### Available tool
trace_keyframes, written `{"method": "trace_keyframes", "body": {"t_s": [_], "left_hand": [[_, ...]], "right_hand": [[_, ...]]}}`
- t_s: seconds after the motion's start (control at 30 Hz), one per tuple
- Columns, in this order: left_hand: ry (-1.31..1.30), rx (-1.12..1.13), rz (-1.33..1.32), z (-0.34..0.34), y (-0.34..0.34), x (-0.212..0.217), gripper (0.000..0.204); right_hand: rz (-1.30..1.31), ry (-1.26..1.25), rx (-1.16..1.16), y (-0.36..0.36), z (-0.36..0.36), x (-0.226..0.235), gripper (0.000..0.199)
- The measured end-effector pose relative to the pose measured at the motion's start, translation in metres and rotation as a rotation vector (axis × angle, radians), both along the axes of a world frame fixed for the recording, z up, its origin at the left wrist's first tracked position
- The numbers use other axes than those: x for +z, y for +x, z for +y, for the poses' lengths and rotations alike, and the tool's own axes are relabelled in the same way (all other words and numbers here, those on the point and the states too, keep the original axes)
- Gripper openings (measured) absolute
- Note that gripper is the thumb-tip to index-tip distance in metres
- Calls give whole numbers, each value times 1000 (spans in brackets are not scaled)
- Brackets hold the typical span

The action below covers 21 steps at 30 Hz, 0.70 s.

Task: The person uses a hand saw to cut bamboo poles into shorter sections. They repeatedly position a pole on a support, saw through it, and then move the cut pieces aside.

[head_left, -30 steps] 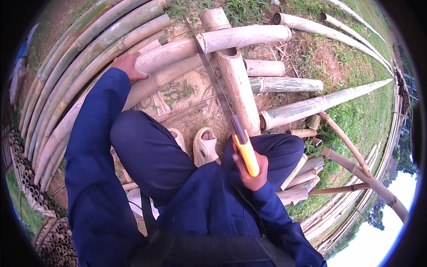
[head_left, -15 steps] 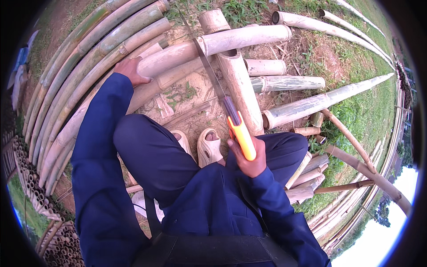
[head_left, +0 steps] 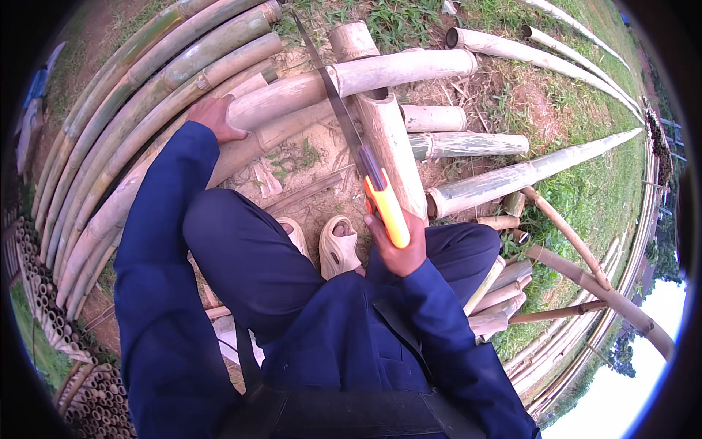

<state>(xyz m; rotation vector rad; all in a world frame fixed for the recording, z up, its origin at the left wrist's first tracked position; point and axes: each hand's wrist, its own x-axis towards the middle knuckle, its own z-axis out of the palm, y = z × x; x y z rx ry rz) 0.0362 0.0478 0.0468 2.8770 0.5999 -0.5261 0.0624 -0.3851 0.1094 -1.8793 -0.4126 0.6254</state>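
Note:
My left hand is clasped over a pale bamboo pole, pressing it from above on the left. That pole lies across a thicker piece of bamboo. Wrapped round an orange-yellow handle, the fingers of my right hand hold a hand saw. Its long dark blade crosses the pole close to a node, a little left of the thicker bamboo. How deep the blade sits in the pole I cannot tell.
Long bamboo poles lie side by side at the left. Short cut pieces and further poles lie on the right. Sawdust covers the ground before my sandals. A slanting bamboo support stands at the far right.
My right hand has pushed the saw slightly forward and to the left. The left hand keeps its place on the pole.

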Motion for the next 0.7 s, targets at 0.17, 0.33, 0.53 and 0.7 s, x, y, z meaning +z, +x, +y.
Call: {"method": "trace_keyframes", "body": {"t_s": [0.17,0.33,0.53,0.7], "left_hand": [[-65,29,22,4,2,-11,94],[-79,53,6,5,0,-9,95],[-70,2,-32,8,1,-9,97],[-79,52,31,5,3,-12,97]], "right_hand": [[-37,-170,30,-47,-59,77,30],[-57,47,21,35,52,-9,16],[26,-38,-26,-7,-22,22,23],[-72,-176,60,-47,-52,66,40]]}}
